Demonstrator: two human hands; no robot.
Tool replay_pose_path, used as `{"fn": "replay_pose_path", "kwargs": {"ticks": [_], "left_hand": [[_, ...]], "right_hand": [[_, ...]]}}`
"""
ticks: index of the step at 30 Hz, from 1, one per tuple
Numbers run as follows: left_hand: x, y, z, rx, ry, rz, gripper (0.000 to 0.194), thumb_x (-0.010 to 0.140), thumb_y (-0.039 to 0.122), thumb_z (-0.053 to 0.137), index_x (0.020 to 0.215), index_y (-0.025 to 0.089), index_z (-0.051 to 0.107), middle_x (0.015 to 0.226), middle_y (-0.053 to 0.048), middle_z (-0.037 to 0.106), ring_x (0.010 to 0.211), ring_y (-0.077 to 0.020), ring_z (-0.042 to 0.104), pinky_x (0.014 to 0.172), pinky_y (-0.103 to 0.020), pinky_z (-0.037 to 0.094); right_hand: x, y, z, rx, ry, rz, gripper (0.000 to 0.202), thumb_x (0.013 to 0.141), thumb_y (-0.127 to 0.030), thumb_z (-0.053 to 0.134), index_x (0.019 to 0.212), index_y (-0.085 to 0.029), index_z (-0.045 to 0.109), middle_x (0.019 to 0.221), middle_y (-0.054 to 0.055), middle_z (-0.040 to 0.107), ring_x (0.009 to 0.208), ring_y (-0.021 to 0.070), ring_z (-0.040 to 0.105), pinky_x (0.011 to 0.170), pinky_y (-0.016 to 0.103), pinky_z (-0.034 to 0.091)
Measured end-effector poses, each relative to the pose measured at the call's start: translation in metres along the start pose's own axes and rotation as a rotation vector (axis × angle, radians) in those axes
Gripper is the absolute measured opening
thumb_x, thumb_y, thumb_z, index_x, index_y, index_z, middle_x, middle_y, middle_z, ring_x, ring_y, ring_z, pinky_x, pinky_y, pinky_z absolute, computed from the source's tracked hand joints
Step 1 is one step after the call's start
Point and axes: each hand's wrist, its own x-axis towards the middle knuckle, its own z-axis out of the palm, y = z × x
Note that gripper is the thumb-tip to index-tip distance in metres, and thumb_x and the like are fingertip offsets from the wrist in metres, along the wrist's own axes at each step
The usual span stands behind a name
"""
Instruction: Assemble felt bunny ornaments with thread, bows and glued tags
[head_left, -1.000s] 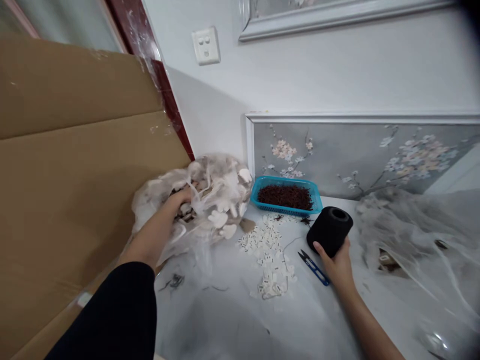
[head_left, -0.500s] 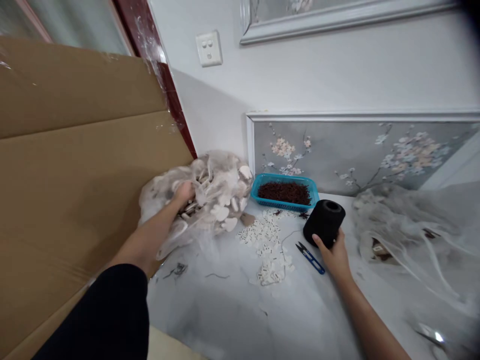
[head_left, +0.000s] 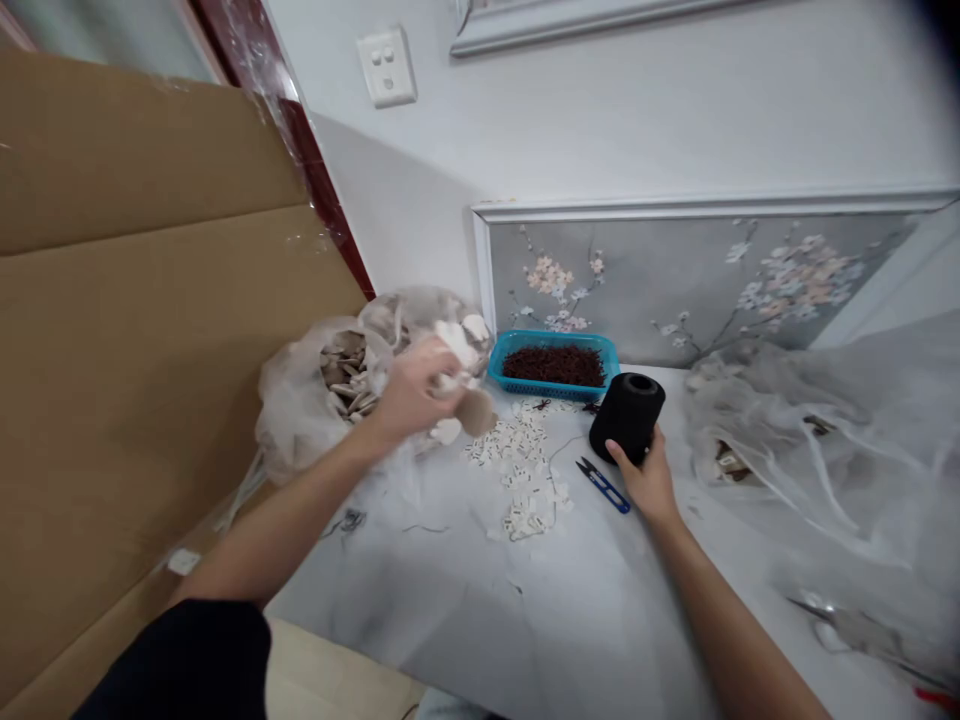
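My left hand (head_left: 422, 388), somewhat blurred, is raised over the front of a clear plastic bag (head_left: 292, 400) of flat, pale and brownish pieces. Its fingers are closed in a pinch, and a flat, rounded grey-brown piece (head_left: 475, 411) shows at the fingertips. My right hand (head_left: 651, 480) grips the lower part of a black cone of thread (head_left: 627, 418), which leans slightly on the table. Blue-handled thread snips (head_left: 603, 486) lie just left of that hand. Small white tags (head_left: 525, 470) are scattered between the hands, with a thin dark thread across them.
A turquoise basket (head_left: 555, 388) full of dark brown strands stands against the wall. On the right is another clear plastic bag (head_left: 810, 420) with pieces inside. A metal tool (head_left: 825, 615) lies near the right edge. Large cardboard (head_left: 150, 400) borders the table (head_left: 465, 610) on the left.
My left hand has come out of the bag and moved right, bringing a flat piece with it. The bag's opening now shows. My right hand still holds the thread cone; the view has shifted slightly.
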Motion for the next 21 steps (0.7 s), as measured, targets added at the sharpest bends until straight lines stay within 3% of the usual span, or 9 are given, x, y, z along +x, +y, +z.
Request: {"fn": "replay_pose_path", "kwargs": {"ticks": [3,5,8,12,16,21], "left_hand": [[0.017,0.007,0.067,0.221,-0.476,0.11,0.023,0.077,0.012,0.049,0.094,0.021,0.063,0.108,-0.008,0.06,0.093,-0.0221,0.06,0.078,-0.034,0.048],[0.027,-0.007,0.102,0.238,-0.619,0.177,0.03,0.071,0.008,0.053,0.095,0.021,0.065,0.106,-0.008,0.062,0.09,-0.024,0.062,0.073,-0.033,0.047],[0.036,-0.037,0.129,0.22,-0.78,0.282,0.032,0.066,0.011,0.062,0.095,0.023,0.068,0.105,-0.006,0.065,0.085,-0.0235,0.063,0.072,-0.032,0.046],[0.035,-0.061,0.14,0.189,-0.841,0.353,0.051,0.077,0.03,0.067,0.127,0.028,0.059,0.141,-0.009,0.05,0.11,-0.028,0.057,0.089,-0.034,0.043],[0.019,-0.054,0.151,0.182,-0.861,0.298,0.067,0.089,0.061,0.049,0.149,0.035,0.035,0.156,-0.007,0.036,0.122,-0.0323,0.049,0.096,-0.038,0.039],[0.004,-0.032,0.156,0.197,-0.716,0.195,0.052,0.1,0.052,0.032,0.146,0.031,0.042,0.154,-0.005,0.04,0.133,-0.0298,0.041,0.102,-0.042,0.036]], "right_hand": [[0.001,-0.001,-0.001,0.019,-0.004,0.01,0.087,0.074,-0.058,0.068,0.144,-0.017,0.037,0.14,0.017,0.051,0.126,0.0319,0.052,0.107,0.049,0.04],[0.002,-0.001,-0.002,0.04,-0.01,0.017,0.085,0.075,-0.057,0.068,0.144,-0.017,0.038,0.14,0.017,0.052,0.125,0.0313,0.053,0.107,0.048,0.041],[0.005,-0.003,-0.002,0.064,-0.014,0.036,0.086,0.075,-0.056,0.068,0.145,-0.016,0.037,0.141,0.018,0.05,0.125,0.0308,0.052,0.107,0.048,0.041],[0.009,-0.002,-0.003,0.059,-0.018,0.048,0.087,0.074,-0.057,0.068,0.144,-0.015,0.037,0.142,0.019,0.049,0.126,0.0311,0.051,0.107,0.049,0.041],[0.007,-0.002,-0.004,0.035,-0.024,0.06,0.089,0.073,-0.057,0.07,0.145,-0.016,0.037,0.141,0.019,0.051,0.124,0.0319,0.053,0.106,0.051,0.042],[0.003,-0.003,-0.008,0.051,-0.04,0.067,0.087,0.075,-0.059,0.067,0.145,-0.015,0.038,0.138,0.02,0.053,0.121,0.0322,0.055,0.104,0.051,0.044]]}}
